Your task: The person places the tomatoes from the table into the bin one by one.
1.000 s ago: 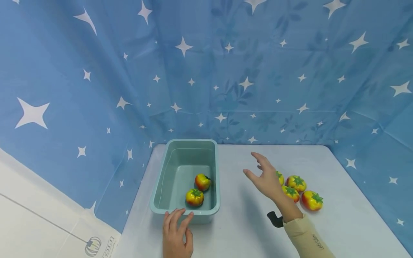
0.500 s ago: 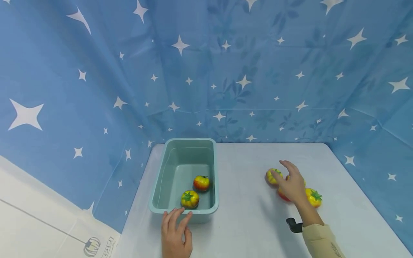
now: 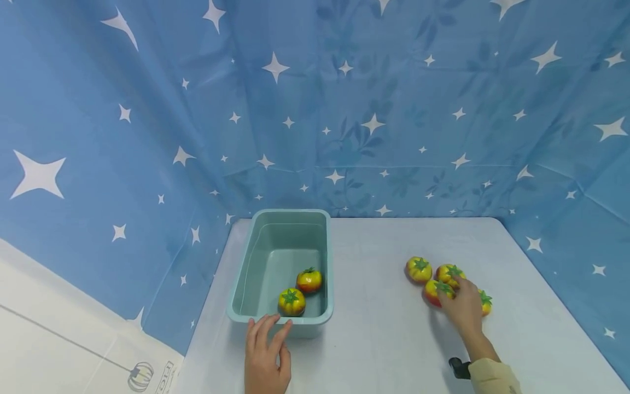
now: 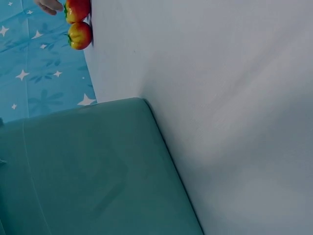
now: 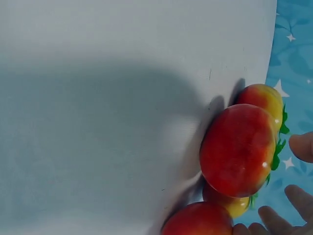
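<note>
Two red-and-yellow toy tomatoes with green leafy tops lie inside a blue-green plastic bin. My left hand is at the bin's near rim, its fingers loosely extended there. On the right, several more tomatoes sit in a group. My right hand hovers over the front tomato, partly hiding one behind it at the right. In the right wrist view, the thumb and the fingers are spread apart near the leafy top of a large tomato, without gripping it.
A white table bears the bin at left and the tomato group at right. Blue star-patterned cloth hangs behind and at both sides. A black wrist piece sits by my right sleeve.
My right hand has moved right and then down, from beside the tomato group to over its front tomato. The two tomatoes in the bin have rolled slightly. My left hand stays at the rim.
</note>
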A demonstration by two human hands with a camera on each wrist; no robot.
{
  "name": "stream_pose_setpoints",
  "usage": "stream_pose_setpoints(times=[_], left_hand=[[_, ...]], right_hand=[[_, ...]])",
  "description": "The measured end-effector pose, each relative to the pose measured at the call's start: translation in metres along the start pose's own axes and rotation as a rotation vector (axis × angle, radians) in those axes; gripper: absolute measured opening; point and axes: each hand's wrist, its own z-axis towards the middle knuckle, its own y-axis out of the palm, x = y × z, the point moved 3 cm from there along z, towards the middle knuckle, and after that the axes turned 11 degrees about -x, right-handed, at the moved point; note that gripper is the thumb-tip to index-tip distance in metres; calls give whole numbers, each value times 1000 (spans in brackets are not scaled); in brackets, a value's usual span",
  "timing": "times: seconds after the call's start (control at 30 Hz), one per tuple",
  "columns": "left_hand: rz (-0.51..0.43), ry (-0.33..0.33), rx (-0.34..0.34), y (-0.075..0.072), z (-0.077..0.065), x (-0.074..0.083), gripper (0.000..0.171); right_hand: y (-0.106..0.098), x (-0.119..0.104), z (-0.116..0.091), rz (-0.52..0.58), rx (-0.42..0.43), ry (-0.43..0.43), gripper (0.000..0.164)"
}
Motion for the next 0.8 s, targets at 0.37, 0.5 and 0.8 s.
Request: stream_pose_setpoints(times=[0.37,0.5,0.8], left_hand=[[-5,-80,-81,-3,3,-4,41],[-14,-80,-78,-2,2,-4,41],[-8,-92,-92,0,2,-4,43]], right_hand=[[17,4,-3,-86,-91,-33,68],[23,9,-4,-71,-121,8,72],[33,16,-5,13,-148,104,84]])
